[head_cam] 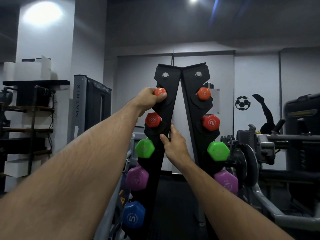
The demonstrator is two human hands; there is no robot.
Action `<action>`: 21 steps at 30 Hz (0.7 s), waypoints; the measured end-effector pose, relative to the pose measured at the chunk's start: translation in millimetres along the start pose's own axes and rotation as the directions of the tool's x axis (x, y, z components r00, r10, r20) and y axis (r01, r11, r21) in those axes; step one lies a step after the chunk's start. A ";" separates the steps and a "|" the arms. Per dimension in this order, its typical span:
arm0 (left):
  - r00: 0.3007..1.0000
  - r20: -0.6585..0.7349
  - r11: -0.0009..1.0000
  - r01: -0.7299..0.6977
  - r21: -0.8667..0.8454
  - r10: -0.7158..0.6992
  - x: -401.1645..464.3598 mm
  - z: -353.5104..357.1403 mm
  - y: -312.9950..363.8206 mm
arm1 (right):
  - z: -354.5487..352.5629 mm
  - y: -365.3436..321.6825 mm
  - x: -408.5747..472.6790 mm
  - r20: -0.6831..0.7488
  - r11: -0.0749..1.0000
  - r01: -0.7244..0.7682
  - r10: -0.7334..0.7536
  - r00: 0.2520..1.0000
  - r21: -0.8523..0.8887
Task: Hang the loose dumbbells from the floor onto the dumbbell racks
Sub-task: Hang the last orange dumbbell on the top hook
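A black A-shaped dumbbell rack [188, 78] stands straight ahead. My left hand [149, 99] is shut on an orange dumbbell [160, 91] at the top slot of the rack's left side. My right hand [174, 144] grips the inner edge of the left upright, just below the red dumbbell [152, 119]. Below on the left side hang a green dumbbell [144, 148], a purple dumbbell [137, 178] and a blue dumbbell [133, 214]. The right side holds an orange dumbbell [204, 93], a red dumbbell [211, 122], a green dumbbell [218, 151] and a purple dumbbell [226, 181].
A grey Matrix machine [86, 104] stands behind on the left, next to dark shelves [31, 108]. Grey exercise machines [277, 153] fill the right side. A football sticker [242, 103] marks the back wall. Dark floor [173, 196] runs between the rack's legs.
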State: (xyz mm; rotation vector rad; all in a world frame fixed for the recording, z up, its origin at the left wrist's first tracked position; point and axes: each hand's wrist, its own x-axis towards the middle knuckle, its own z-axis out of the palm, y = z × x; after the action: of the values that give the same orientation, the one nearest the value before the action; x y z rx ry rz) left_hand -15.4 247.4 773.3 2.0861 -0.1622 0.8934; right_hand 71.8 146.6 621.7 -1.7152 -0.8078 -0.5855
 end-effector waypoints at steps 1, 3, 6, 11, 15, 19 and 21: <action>1.000 -0.007 1.000 -0.003 -0.021 0.003 -1.7 0.4 -0.6 | -0.3 0.2 0.4 0.003 1.000 0.005 -0.005 1.000 -0.003; 0.999 -0.036 0.998 -0.015 -0.058 0.013 -3.7 0.6 -3.3 | -2.1 -1.2 0.6 0.016 1.000 0.009 -0.009 1.000 0.000; 0.998 -0.057 0.995 -0.021 -0.101 0.016 -6.2 2.0 -4.1 | -6.9 -5.1 0.1 0.028 1.000 -0.006 0.007 1.000 -0.018; 0.997 -0.074 0.994 -0.029 -0.109 0.021 -7.8 5.9 -2.1 | -12.2 -5.6 -0.6 0.036 0.999 0.004 -0.003 0.999 -0.053; 0.997 -0.074 0.993 -0.035 -0.116 0.027 -6.8 7.1 -4.7 | -13.1 -5.6 -1.7 0.034 0.998 0.016 -0.014 0.999 -0.067; 0.997 -0.080 0.990 -0.025 -0.139 0.014 -5.7 9.4 -10.0 | -17.7 -8.2 -10.0 0.045 0.996 0.016 -0.012 0.999 -0.084; 0.995 -0.100 0.990 -0.032 -0.140 0.018 -5.9 11.7 -12.8 | -22.2 -10.9 -16.5 0.049 0.995 0.040 -0.036 0.998 -0.086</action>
State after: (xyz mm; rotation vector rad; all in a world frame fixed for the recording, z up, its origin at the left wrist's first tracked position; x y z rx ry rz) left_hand -8.2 245.8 756.6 1.9084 -0.1938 0.9700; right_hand 53.1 123.4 622.6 -1.8023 -0.8616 -0.6153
